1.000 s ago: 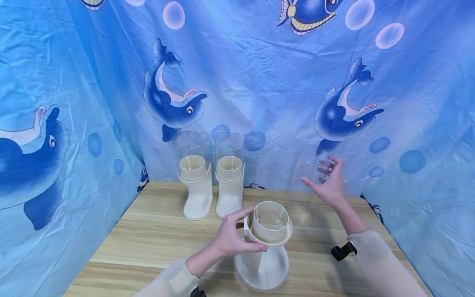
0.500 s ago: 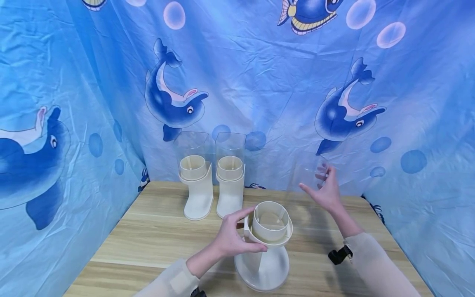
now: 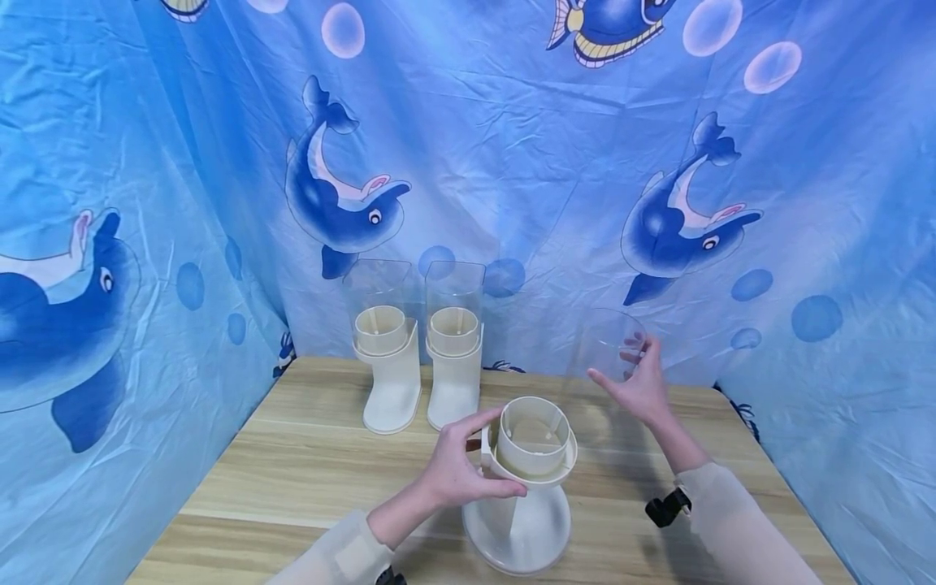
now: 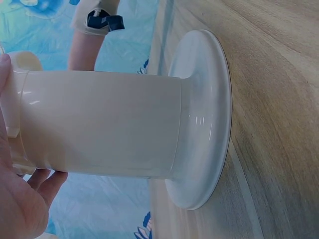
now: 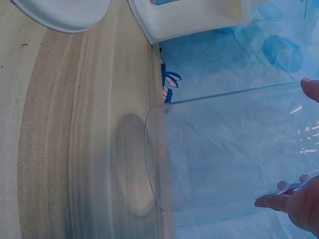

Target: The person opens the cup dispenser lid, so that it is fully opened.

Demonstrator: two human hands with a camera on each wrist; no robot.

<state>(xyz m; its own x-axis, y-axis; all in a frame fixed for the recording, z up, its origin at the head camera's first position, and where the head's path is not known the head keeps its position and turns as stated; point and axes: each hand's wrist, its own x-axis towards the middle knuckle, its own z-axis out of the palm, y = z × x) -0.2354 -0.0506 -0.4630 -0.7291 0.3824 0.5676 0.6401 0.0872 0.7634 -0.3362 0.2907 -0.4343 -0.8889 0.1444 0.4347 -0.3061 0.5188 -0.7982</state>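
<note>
A cream-white stand [image 3: 544, 524] with a round base and a ring-shaped top stands upright on the wooden table. My left hand [image 3: 459, 467] grips its upper part from the left, thumb and fingers spread around the collar. In the left wrist view, the stand's wide column [image 4: 104, 124] runs down to the base, and fingertips curl round its edge. To the right, my right hand [image 3: 642, 383] holds a clear plastic cylinder [image 5: 224, 149] between thumb and fingers. The cylinder is upright, its lower rim close over the table and apart from the stand.
Two similar white stands, a left one [image 3: 391, 394] and a right one [image 3: 455, 390], stand at the back of the table [image 3: 292, 471], each with a clear cylinder on top. A blue dolphin-print cloth [image 3: 512, 179] hangs behind and at both sides.
My right hand has lowered the clear cylinder and shifted slightly left. The left hand and the stand it grips have stayed in place.
</note>
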